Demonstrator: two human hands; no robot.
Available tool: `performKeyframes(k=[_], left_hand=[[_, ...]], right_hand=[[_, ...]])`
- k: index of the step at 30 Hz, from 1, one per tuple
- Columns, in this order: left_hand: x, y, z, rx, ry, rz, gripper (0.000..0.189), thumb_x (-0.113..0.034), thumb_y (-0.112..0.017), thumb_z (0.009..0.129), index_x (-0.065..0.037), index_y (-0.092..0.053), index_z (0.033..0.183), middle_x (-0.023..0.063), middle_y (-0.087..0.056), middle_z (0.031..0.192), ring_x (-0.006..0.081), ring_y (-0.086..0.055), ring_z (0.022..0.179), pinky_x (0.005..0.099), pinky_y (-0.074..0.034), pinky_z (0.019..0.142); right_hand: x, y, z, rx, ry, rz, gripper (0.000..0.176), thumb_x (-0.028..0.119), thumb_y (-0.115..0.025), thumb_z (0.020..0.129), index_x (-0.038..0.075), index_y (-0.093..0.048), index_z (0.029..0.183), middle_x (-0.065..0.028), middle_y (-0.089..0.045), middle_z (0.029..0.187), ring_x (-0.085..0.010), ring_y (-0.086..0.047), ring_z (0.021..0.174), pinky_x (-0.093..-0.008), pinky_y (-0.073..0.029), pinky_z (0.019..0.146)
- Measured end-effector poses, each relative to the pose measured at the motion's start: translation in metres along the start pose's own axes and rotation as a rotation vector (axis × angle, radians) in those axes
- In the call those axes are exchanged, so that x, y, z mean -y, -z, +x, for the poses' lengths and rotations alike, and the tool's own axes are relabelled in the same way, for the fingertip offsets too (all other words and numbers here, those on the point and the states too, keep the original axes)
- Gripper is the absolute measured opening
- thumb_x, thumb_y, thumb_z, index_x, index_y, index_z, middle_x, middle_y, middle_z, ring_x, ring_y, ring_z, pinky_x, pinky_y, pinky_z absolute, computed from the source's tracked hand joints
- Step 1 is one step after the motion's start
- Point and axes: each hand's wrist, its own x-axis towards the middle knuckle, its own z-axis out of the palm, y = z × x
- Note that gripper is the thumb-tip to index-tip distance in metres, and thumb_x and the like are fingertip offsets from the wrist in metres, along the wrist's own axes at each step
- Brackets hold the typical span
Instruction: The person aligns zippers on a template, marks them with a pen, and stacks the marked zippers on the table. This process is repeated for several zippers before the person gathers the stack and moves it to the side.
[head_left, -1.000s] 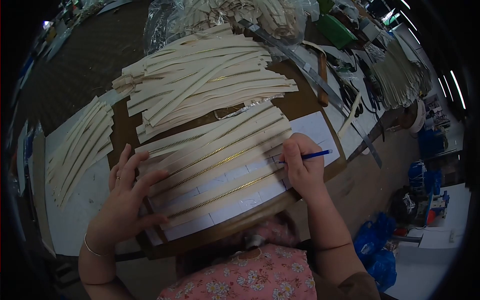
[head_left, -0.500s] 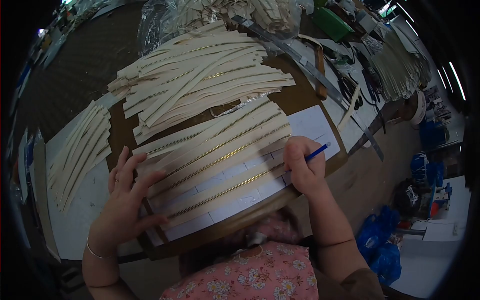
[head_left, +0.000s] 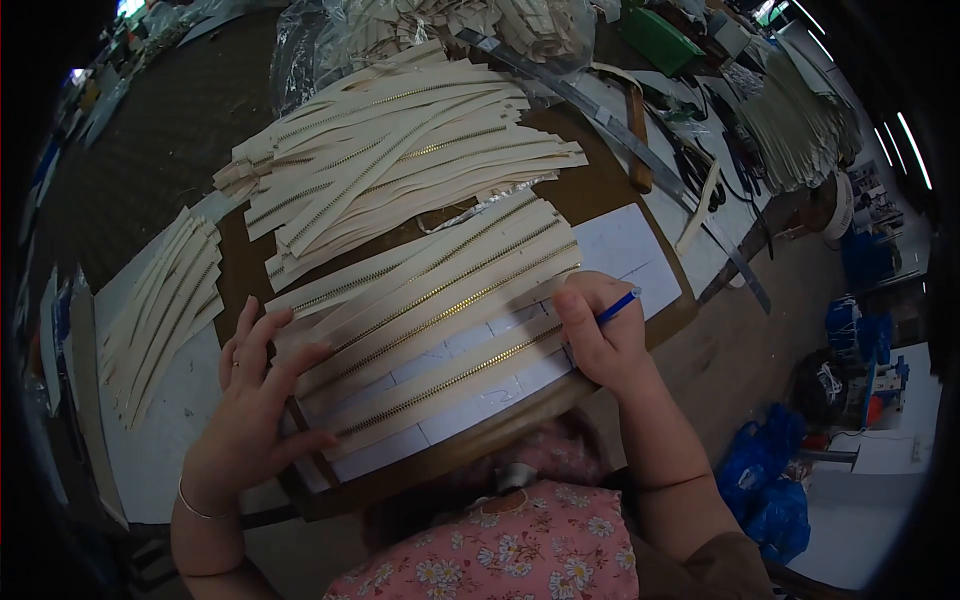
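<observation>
Dressed in pink flowered clothing (head_left: pixel 500 545). Spreading the left hand (head_left: pixel 255 400) wide over the left ends of cream zippers (head_left: pixel 450 305). Pinching a blue pen (head_left: pixel 618 305) in the right hand (head_left: pixel 605 337), at the right end of the nearest zipper (head_left: pixel 450 386); cannot tell whether touching it with the pen. Beneath, marked white paper (head_left: pixel 625 245) on a brown board (head_left: pixel 470 448). Beyond, a heap of more zippers (head_left: pixel 400 150), then a metal ruler (head_left: pixel 640 151) and a clear plastic bag (head_left: pixel 300 60).

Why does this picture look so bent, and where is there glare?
In the head view, probably a wide lens: the long ruler bows and the corners go dark; also in the head view, light strips glare at far right, while the zipper teeth glint more softly.
</observation>
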Motion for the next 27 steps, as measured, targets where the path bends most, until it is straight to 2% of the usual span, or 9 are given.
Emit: performKeyframes(k=[6,9,11,12,14,19,21,25,27], left_hand=[[-0.003,0.001,0.001,0.008,-0.001,0.006,0.076,-0.035,-0.088,0.070,-0.021,-0.055,0.137,0.0165,-0.029,0.156,0.0483,-0.016,0.150,0.0561,-0.016,0.120],[-0.001,-0.001,0.000,-0.027,-0.068,0.094,0.078,-0.034,-0.088,0.070,-0.019,-0.054,0.139,0.0175,-0.030,0.155,0.0483,-0.017,0.150,0.0571,-0.016,0.119],[0.001,-0.004,-0.001,-0.038,-0.104,0.142,0.082,-0.036,-0.088,0.069,-0.018,-0.052,0.140,0.0181,-0.031,0.154,0.0484,-0.018,0.150,0.0574,-0.016,0.119],[0.001,-0.004,-0.002,-0.044,-0.141,0.184,0.085,-0.037,-0.089,0.068,-0.016,-0.051,0.142,0.0186,-0.032,0.154,0.0486,-0.018,0.149,0.0577,-0.016,0.119],[-0.006,-0.002,0.001,-0.044,-0.150,0.139,0.089,-0.040,-0.088,0.068,-0.015,-0.048,0.144,0.0192,-0.032,0.154,0.0483,-0.018,0.149,0.0576,-0.017,0.119],[-0.009,-0.008,0.004,-0.059,-0.125,0.124,0.100,-0.048,-0.088,0.067,-0.012,-0.043,0.148,0.0214,-0.031,0.155,0.0457,-0.019,0.150,0.0570,-0.017,0.118],[-0.007,-0.009,0.005,-0.107,-0.133,0.093,0.095,-0.047,-0.085,0.072,-0.011,-0.041,0.149,0.0217,-0.036,0.153,0.0413,-0.028,0.148,0.0559,-0.019,0.118],[-0.003,-0.015,0.007,-0.160,-0.125,0.096,0.086,-0.039,-0.082,0.078,-0.007,-0.043,0.147,0.0198,-0.044,0.147,0.0379,-0.037,0.142,0.0538,-0.023,0.117],[-0.001,-0.014,0.011,-0.257,-0.169,0.119,0.076,-0.025,-0.078,0.081,-0.003,-0.044,0.145,0.0172,-0.050,0.140,0.0361,-0.047,0.133,0.0501,-0.029,0.113]], right_hand=[[-0.008,0.004,-0.005,-0.015,0.020,0.025,0.033,0.016,-0.061,0.100,-0.001,-0.060,0.072,-0.0104,-0.055,0.061,-0.0211,-0.053,0.056,-0.0330,-0.043,0.054],[-0.015,0.010,-0.014,-0.126,0.075,0.067,0.026,0.015,-0.061,0.099,0.000,-0.064,0.078,-0.0109,-0.059,0.066,-0.0214,-0.058,0.060,-0.0326,-0.047,0.059],[-0.009,0.012,-0.024,-0.246,-0.118,0.148,0.013,0.013,-0.068,0.094,0.001,-0.067,0.088,-0.0111,-0.064,0.078,-0.0243,-0.062,0.068,-0.0323,-0.050,0.067],[-0.006,0.016,-0.023,-0.244,-0.114,0.153,0.013,0.013,-0.068,0.094,0.001,-0.067,0.088,-0.0111,-0.064,0.078,-0.0243,-0.062,0.068,-0.0323,-0.050,0.067],[0.001,0.025,-0.022,-0.116,0.058,-0.340,0.016,0.012,-0.076,0.084,0.003,-0.070,0.096,-0.0104,-0.066,0.090,-0.0272,-0.064,0.082,-0.0346,-0.051,0.078],[0.005,0.033,-0.021,0.056,0.072,-0.477,0.020,0.012,-0.081,0.077,0.006,-0.071,0.094,-0.0084,-0.065,0.093,-0.0296,-0.060,0.094,-0.0382,-0.049,0.083],[0.002,0.032,-0.014,0.099,0.071,-0.500,0.020,0.012,-0.081,0.077,0.007,-0.071,0.094,-0.0086,-0.065,0.094,-0.0297,-0.059,0.094,-0.0390,-0.048,0.084],[-0.009,0.023,0.012,-0.017,0.204,-0.511,0.018,0.009,-0.080,0.076,0.004,-0.068,0.089,-0.0084,-0.063,0.098,-0.0283,-0.058,0.092,-0.0367,-0.048,0.080],[-0.014,0.019,0.017,-0.065,0.240,-0.492,0.017,0.008,-0.079,0.077,0.004,-0.068,0.089,-0.0088,-0.063,0.099,-0.0284,-0.058,0.093,-0.0360,-0.048,0.081]])
